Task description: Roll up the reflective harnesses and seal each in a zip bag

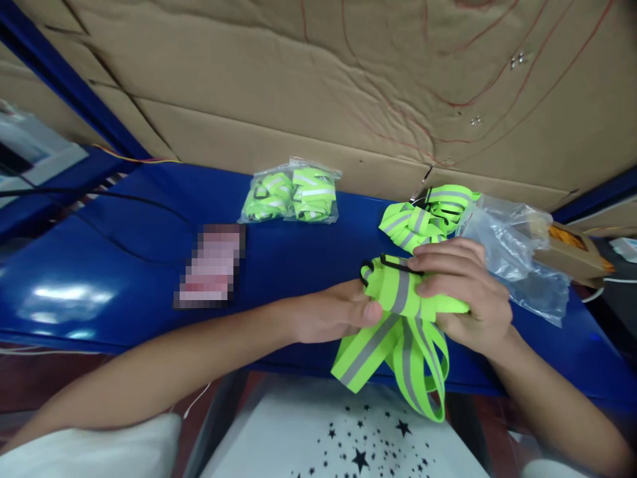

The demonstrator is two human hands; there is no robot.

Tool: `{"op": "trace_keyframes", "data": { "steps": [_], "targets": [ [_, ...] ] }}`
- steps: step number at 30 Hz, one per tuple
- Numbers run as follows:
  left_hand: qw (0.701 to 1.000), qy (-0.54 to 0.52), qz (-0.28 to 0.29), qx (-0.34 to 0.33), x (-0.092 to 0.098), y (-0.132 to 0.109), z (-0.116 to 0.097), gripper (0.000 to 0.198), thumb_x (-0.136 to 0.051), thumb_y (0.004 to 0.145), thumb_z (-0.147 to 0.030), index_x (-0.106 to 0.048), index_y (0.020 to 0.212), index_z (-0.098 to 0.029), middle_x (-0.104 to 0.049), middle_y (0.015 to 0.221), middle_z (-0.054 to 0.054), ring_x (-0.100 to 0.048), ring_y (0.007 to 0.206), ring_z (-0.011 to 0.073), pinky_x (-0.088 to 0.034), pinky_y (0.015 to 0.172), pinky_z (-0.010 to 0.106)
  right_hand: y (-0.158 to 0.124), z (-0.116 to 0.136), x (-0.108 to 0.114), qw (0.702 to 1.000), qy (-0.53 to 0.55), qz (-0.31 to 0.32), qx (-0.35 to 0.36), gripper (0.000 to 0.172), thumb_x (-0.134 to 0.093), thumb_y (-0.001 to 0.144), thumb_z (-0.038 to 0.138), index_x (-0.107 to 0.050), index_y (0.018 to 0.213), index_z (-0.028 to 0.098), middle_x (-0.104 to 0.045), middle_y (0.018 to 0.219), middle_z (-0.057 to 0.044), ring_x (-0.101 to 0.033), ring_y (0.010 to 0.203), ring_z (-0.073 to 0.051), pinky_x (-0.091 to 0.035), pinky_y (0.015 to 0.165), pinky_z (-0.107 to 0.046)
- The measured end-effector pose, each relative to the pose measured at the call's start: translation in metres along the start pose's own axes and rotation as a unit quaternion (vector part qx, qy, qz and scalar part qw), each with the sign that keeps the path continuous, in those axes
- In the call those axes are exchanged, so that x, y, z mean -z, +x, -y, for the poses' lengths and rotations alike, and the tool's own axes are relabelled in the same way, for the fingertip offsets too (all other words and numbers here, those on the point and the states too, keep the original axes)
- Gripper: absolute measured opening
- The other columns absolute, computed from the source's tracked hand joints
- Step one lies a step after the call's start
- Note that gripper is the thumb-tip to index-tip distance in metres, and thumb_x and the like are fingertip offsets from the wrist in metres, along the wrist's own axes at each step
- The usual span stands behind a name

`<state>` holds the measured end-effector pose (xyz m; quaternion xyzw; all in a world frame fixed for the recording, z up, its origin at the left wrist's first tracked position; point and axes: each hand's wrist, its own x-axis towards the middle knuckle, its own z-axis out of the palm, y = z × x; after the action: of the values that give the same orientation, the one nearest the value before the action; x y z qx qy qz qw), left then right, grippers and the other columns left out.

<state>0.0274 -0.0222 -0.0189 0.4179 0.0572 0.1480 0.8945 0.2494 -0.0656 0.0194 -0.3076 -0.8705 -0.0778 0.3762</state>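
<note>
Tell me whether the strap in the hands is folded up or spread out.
Partly folded: the reflective strap is bunched between the left hand and right hand, while loops hang loose below.

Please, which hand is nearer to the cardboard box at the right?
Right. The right hand holds the green strap, to the left of the cardboard box, with clear plastic between; the left hand, at the strap's other side, is farther left.

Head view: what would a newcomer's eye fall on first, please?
First, the bright yellow-green reflective strap between the left hand and the right hand, its loops hanging down. Next, two clear bags of similar straps at the back of the blue table, and a pixelated rectangle to their left.
</note>
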Motion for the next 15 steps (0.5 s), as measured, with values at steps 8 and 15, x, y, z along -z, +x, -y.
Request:
{"op": "trace_keyframes", "data": {
  "steps": [8, 15],
  "targets": [
    [0.992, -0.004, -0.124, -0.01, 0.003, 0.005, -0.006, 0.046, -0.088, 0.074, -0.032, -0.069, 0.112, -0.016, -0.074, 0.102, 0.007, -0.068, 0.089, 0.0186, -0.053, 0.086, 0.03, -0.002, -0.011, -0.001, 0.957, 0.219, 0.106, -0.16, 0.039, -0.057, 0.098, 0.037, -0.049, 0.135, 0.025, -0.052, 0.148, -0.014, -0.045, 0.145, -0.031, -0.044, 0.116, -0.051],
    [0.989, 0.055, -0.134, -0.032, -0.006, 0.001, -0.007, 0.065, -0.082, 0.068, -0.006, -0.059, 0.128, -0.017, -0.072, 0.105, 0.004, -0.066, 0.09, 0.0179, -0.052, 0.084, 0.029, -0.005, -0.026, -0.006, 0.876, 0.353, 0.203, -0.258, 0.067, -0.073, 0.091, 0.047, -0.048, 0.149, 0.026, -0.065, 0.14, -0.009, -0.071, 0.117, -0.025, -0.062, 0.094, -0.037]
  ]
}}
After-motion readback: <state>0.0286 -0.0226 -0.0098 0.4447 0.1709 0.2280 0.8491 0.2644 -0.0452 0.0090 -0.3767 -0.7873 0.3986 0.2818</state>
